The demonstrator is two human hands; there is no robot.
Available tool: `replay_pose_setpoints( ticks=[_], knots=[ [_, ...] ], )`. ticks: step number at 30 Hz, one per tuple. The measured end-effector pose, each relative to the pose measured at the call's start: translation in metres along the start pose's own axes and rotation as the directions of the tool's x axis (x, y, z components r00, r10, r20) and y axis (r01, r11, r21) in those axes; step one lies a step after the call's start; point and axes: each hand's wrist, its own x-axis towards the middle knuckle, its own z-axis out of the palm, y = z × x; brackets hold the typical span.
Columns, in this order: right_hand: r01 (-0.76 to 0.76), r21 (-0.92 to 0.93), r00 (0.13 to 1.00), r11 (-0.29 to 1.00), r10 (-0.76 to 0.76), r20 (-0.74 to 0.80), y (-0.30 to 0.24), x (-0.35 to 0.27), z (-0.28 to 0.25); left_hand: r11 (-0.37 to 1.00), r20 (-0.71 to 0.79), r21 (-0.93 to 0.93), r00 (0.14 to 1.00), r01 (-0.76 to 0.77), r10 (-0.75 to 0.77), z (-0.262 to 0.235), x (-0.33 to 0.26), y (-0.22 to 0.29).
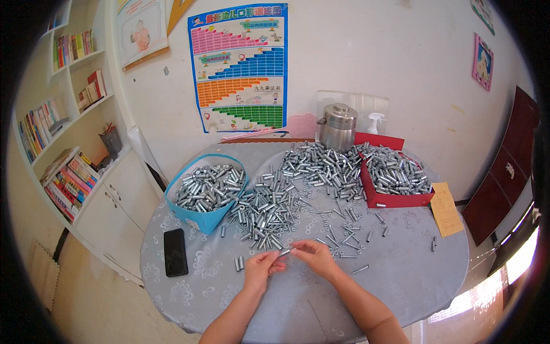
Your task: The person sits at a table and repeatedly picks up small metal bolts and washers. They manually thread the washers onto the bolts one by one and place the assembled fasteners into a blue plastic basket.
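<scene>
Close to the near part of the table, a silver expansion bolt (285,251) is held between my two hands. The fingers of my left hand (263,268) are closed in a pinch at its left end. My right hand (314,255) pinches the right end; the fingertips partly cover the bolt. Just left of my left hand, two short metal sleeves (239,264) stand side by side. Beyond the hands spreads a heap of silver sleeves and bolts (266,212). Loose bolts, nuts and washers (344,235) lie scattered ahead of my right hand.
A blue container (200,218) full of metal sleeves stands at the left, with a black phone (175,252) nearer me. At the right are a full red box (401,200) and a yellow paper (447,209). A steel pot (338,127) and a spray bottle (375,122) stand at the back.
</scene>
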Motion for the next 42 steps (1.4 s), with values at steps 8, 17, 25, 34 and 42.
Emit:
replay_pose_setpoints(
  ticks=[8,17,25,34,42],
  knots=[
    [0.243,-0.668,0.959,0.703,-0.278,0.056,0.014,0.022,-0.018,0.983,-0.227,-0.139,0.97,-0.124,0.09,-0.019,0.014,0.009],
    [0.304,-0.809,0.944,0.503,-0.271,0.186,0.02,0.043,-0.002,0.974,-0.283,-0.165,0.954,-0.152,0.101,-0.023,0.015,0.015],
    [0.109,-0.725,0.992,0.68,-0.117,0.04,0.002,0.034,0.004,0.993,-0.198,-0.101,0.979,-0.064,0.043,-0.019,0.012,0.012],
    [-0.061,0.197,0.998,0.979,0.06,0.008,0.01,0.017,0.0,0.998,-0.093,-0.054,0.995,0.042,-0.047,-0.012,0.008,0.005],
    [-0.022,-0.056,0.997,0.998,0.018,-0.071,0.017,0.012,0.002,0.993,-0.05,-0.063,0.993,0.1,-0.103,-0.011,0.009,0.002]
  ],
)
